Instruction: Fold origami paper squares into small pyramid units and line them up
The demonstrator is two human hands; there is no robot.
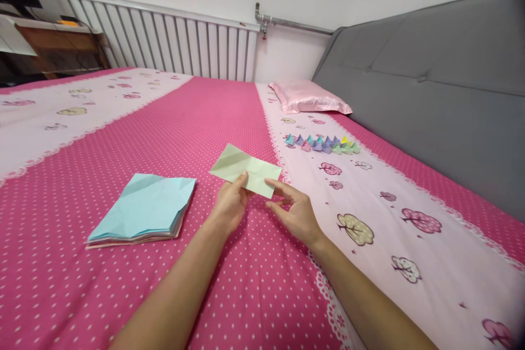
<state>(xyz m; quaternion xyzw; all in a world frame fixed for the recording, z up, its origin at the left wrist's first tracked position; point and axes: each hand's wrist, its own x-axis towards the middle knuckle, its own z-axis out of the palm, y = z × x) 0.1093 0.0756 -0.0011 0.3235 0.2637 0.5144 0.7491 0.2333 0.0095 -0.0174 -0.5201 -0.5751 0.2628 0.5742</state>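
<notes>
A light green sheet of paper [259, 174], creased across its middle, is held above the bed in front of me. My left hand [230, 205] grips its lower edge, with the thumb on top and the fingers underneath. At the right end, my right hand [296, 212] has its index finger on the paper's face and other fingers behind the edge; its thumb is apart from the sheet. To the left lies a stack of square paper [143, 205], light blue on top. Several small folded paper pieces [318, 145] in blue, purple, pink, yellow and green stand in rows beyond my right hand.
Pink dotted bedding [213, 109] with pale tree-print bands covers the bed. A pink pillow [307, 97] lies near the grey headboard [430, 71] on the right. A white radiator [176, 38] runs along the wall, with a wooden desk [61, 44] at far left.
</notes>
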